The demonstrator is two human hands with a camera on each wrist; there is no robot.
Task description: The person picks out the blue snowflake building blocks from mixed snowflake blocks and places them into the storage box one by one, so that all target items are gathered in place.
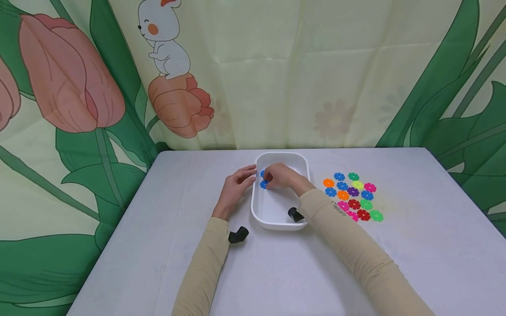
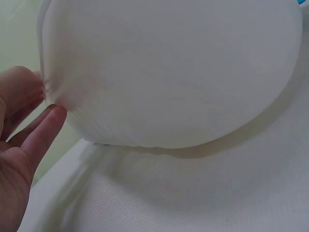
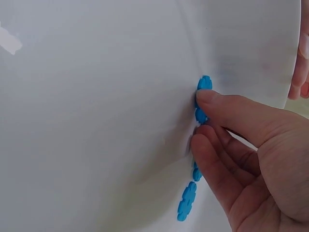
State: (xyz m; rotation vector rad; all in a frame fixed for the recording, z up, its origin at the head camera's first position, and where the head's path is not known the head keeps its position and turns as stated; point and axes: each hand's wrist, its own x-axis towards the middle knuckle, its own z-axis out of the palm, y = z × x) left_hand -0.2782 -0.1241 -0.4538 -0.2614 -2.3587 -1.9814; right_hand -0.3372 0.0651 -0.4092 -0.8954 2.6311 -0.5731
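Inside a white rectangular tray [image 1: 278, 210], my right hand [image 1: 280, 175] reaches to the far left part and pinches a blue flower-shaped disc [image 3: 203, 84]; in the right wrist view my thumb lies over its face. Another blue disc [image 3: 187, 201] lies beyond my fingers, and part of a blue disc shows between the two. From the head view, a blue disc [image 1: 263, 184] is visible just left of my right fingers. Outside the tray, my left hand [image 1: 235, 188] touches the left wall with nearly straight fingers, as the left wrist view [image 2: 41, 130] also shows.
To the right of the tray, several flower discs [image 1: 353, 192] in orange, blue, green, yellow, purple, pink and red lie flat on the white-covered table [image 1: 158, 263]. My right forearm covers part of this group. A printed curtain [image 1: 269, 87] hangs behind the table's far edge.
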